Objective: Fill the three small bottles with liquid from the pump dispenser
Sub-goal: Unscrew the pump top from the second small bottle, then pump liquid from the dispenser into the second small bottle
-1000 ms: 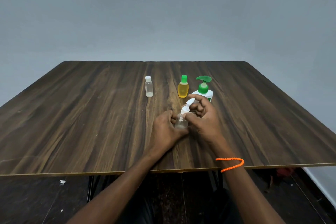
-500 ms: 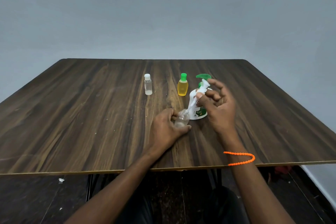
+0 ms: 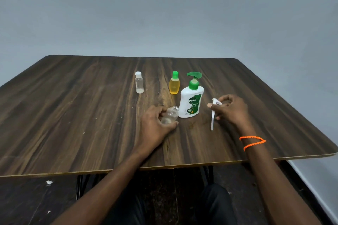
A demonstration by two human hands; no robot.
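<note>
On the dark wooden table (image 3: 73,115), my left hand (image 3: 155,126) grips a small clear bottle (image 3: 171,116) with an open neck, tilted toward the white pump dispenser (image 3: 191,102) with a green pump head right beside it. To the dispenser's right, my right hand (image 3: 232,110) pinches a white spray cap with its thin tube (image 3: 212,115) hanging down to the tabletop. Farther back stand a clear bottle with a white cap (image 3: 139,82) and a yellow bottle with a green cap (image 3: 174,83), both upright.
The table's front edge (image 3: 164,167) runs just in front of my forearms. An orange beaded bracelet (image 3: 252,141) sits on my right wrist. A grey wall rises behind the table, and a dark floor lies below it.
My right hand pulled the white spray cap and its tube out of the clear bottle and carried it to the right of the dispenser. My left hand kept its grip on the bottle.
</note>
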